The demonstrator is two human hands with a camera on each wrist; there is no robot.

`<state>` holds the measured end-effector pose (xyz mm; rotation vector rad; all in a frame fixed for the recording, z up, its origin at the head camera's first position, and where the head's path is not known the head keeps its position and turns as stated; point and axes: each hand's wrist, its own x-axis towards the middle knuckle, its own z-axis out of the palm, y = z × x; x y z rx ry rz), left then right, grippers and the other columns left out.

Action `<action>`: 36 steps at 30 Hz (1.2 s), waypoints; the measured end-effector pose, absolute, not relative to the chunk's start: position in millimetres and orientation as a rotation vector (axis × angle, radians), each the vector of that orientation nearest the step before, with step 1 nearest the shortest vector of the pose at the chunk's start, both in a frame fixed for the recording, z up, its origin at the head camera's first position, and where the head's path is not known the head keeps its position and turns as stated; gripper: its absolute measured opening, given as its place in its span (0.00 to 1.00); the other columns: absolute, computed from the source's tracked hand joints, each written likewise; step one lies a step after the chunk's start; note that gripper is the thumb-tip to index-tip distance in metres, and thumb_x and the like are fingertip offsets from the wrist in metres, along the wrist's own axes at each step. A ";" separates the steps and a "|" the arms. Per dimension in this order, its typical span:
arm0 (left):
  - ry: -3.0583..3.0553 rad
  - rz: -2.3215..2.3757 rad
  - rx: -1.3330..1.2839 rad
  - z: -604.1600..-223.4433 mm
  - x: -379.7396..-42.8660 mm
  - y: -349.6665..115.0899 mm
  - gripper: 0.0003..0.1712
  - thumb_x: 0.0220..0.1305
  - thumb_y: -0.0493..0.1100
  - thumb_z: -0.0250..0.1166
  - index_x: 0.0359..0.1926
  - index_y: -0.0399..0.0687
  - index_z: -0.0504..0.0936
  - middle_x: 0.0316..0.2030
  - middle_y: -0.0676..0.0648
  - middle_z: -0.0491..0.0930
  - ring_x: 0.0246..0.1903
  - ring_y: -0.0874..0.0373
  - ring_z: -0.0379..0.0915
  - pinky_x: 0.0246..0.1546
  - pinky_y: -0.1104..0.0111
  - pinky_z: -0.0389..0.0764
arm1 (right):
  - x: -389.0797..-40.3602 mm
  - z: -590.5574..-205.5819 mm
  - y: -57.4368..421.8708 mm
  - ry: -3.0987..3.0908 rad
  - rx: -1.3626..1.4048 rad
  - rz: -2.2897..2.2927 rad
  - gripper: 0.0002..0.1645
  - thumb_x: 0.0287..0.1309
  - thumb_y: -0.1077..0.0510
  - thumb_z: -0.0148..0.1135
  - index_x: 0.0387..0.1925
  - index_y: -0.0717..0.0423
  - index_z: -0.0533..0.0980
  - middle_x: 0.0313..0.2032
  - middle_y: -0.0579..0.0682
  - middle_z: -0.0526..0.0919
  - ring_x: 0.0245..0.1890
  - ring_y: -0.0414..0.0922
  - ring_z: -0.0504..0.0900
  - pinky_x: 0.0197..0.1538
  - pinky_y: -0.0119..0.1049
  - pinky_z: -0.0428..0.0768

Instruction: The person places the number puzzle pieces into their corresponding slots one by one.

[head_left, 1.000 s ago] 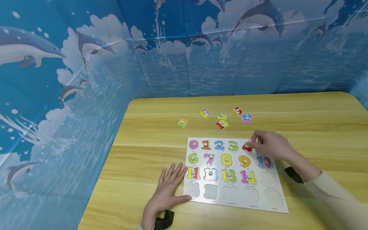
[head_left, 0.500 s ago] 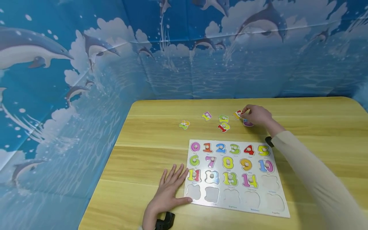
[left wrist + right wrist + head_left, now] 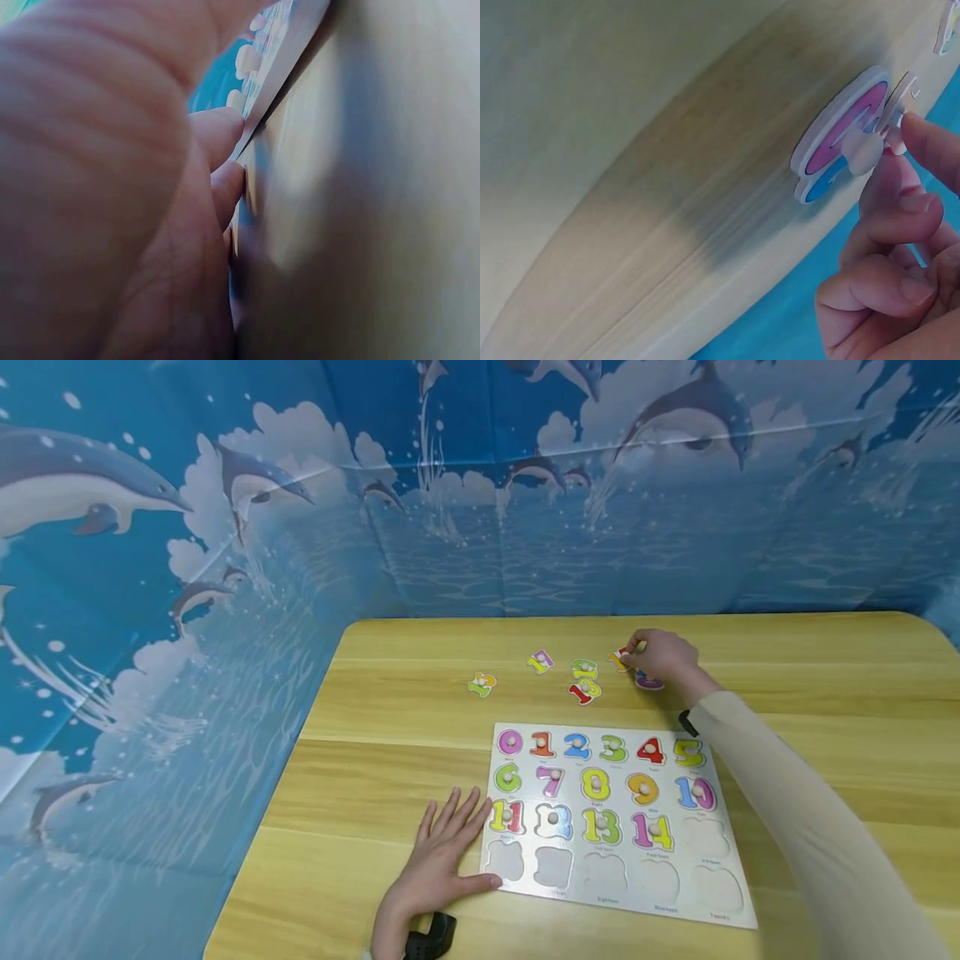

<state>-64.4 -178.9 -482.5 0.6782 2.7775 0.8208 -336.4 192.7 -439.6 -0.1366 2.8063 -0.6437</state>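
Note:
My right hand [image 3: 666, 662] reaches to the far side of the table. Its thumb and forefinger pinch the small knob of a red-and-orange number 15 puzzle piece [image 3: 618, 659]. Just nearer lies a purple-and-blue number piece [image 3: 847, 124] with a pale round knob, partly under the hand in the head view. My left hand [image 3: 438, 860] rests with fingers spread beside the white number puzzle board [image 3: 523, 860]. Its fingertips meet the board's left edge, and the thumb lies at the near left corner. Knobbed pieces from 0 to 14 sit in the board's upper rows.
Several loose number pieces lie behind the board: a green-and-orange one [image 3: 482, 684], a yellow-and-purple one [image 3: 540, 662], a green one [image 3: 584, 669] and a red-and-yellow one [image 3: 584, 692]. A dolphin-print curtain [image 3: 450, 560] stands along the table's far edge.
My right hand has left the 5 at the board's upper right corner, moved away to the far pieces and taken the 15's knob. The left hand keeps its place.

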 end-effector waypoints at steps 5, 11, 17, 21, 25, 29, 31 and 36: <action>2.776 0.824 0.681 -482.4 -65.3 -179.2 0.53 0.54 0.70 0.60 0.74 0.53 0.52 0.74 0.49 0.43 0.72 0.48 0.30 0.66 0.49 0.27 | -338.2 -441.6 190.7 2.794 -0.165 -0.613 0.14 0.63 0.48 0.56 0.39 0.55 0.70 0.22 0.52 0.74 0.20 0.48 0.68 0.23 0.40 0.64; 2.778 0.817 0.681 -482.3 -65.7 -179.6 0.53 0.54 0.70 0.61 0.74 0.53 0.52 0.74 0.49 0.43 0.72 0.48 0.30 0.66 0.50 0.27 | -341.2 -446.7 191.1 2.734 -0.217 -0.624 0.15 0.65 0.49 0.52 0.37 0.58 0.67 0.25 0.53 0.73 0.20 0.47 0.69 0.21 0.39 0.66; 2.779 0.820 0.686 -482.2 -65.8 -179.3 0.53 0.54 0.69 0.61 0.74 0.52 0.52 0.74 0.49 0.43 0.72 0.48 0.30 0.66 0.50 0.27 | -337.6 -447.5 190.8 2.743 -0.258 -0.680 0.18 0.67 0.49 0.48 0.41 0.62 0.65 0.31 0.56 0.75 0.25 0.49 0.71 0.25 0.41 0.68; 2.779 0.826 0.689 -482.6 -65.9 -179.0 0.53 0.54 0.69 0.61 0.74 0.52 0.52 0.74 0.49 0.43 0.72 0.48 0.30 0.66 0.50 0.27 | -326.9 -439.3 191.5 2.785 -0.302 -0.718 0.18 0.66 0.48 0.49 0.41 0.62 0.66 0.29 0.55 0.75 0.24 0.49 0.71 0.24 0.40 0.67; 2.774 0.833 0.689 -482.6 -65.7 -177.7 0.53 0.54 0.69 0.62 0.74 0.52 0.52 0.74 0.49 0.43 0.72 0.48 0.30 0.66 0.50 0.27 | -305.4 -430.6 198.2 2.796 -0.417 -0.747 0.17 0.67 0.49 0.51 0.39 0.62 0.66 0.25 0.53 0.73 0.22 0.47 0.69 0.23 0.39 0.65; 2.771 0.832 0.681 -482.1 -65.6 -176.8 0.53 0.54 0.69 0.62 0.74 0.53 0.51 0.74 0.49 0.43 0.72 0.48 0.30 0.66 0.50 0.27 | -272.6 -428.4 208.9 2.807 -0.544 -0.755 0.17 0.66 0.49 0.53 0.36 0.60 0.67 0.22 0.49 0.70 0.19 0.45 0.66 0.22 0.36 0.63; 2.770 0.830 0.681 -482.1 -65.8 -176.6 0.53 0.54 0.69 0.61 0.74 0.53 0.51 0.74 0.49 0.42 0.72 0.48 0.30 0.66 0.50 0.27 | -253.0 -428.5 214.8 2.807 -0.596 -0.748 0.16 0.66 0.50 0.55 0.35 0.59 0.67 0.21 0.48 0.68 0.17 0.43 0.65 0.21 0.35 0.61; 2.776 0.826 0.683 -482.5 -65.9 -177.4 0.53 0.54 0.69 0.61 0.74 0.52 0.51 0.74 0.49 0.42 0.72 0.49 0.29 0.66 0.50 0.27 | -205.3 -426.2 227.3 2.782 -0.657 -0.697 0.15 0.63 0.49 0.60 0.33 0.54 0.67 0.19 0.43 0.65 0.16 0.39 0.62 0.20 0.32 0.58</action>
